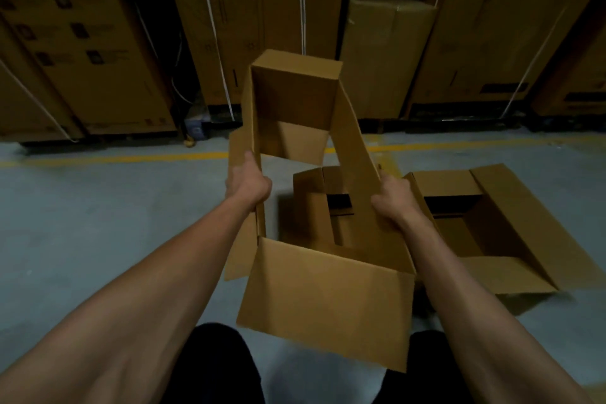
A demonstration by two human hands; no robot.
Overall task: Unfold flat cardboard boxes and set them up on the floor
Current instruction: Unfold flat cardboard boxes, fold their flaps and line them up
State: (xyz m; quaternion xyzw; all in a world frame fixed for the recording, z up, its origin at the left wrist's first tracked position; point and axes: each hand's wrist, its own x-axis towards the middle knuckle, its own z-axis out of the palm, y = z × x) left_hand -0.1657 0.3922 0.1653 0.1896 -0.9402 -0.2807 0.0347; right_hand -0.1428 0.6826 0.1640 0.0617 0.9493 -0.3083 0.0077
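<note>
Between the two hands, held up off the floor point(98, 223), is an opened-out cardboard box point(324, 298), a hollow sleeve with both ends open. The left hand point(247, 182) grips its left wall, thumb along the outside and fingers out of sight behind the edge. The right hand point(392, 198) is curled round the rim of the right wall. The nearest flap hangs down toward the person's dark trousers point(213, 367). Just beyond and below the hands, a second box point(314, 203) stands open on the floor, seen through the held one. To the right of the right hand a third box point(485, 229) sits with flaps spread. Further off runs a yellow floor line point(114, 159), then tall strapped cartons point(91, 43).
</note>
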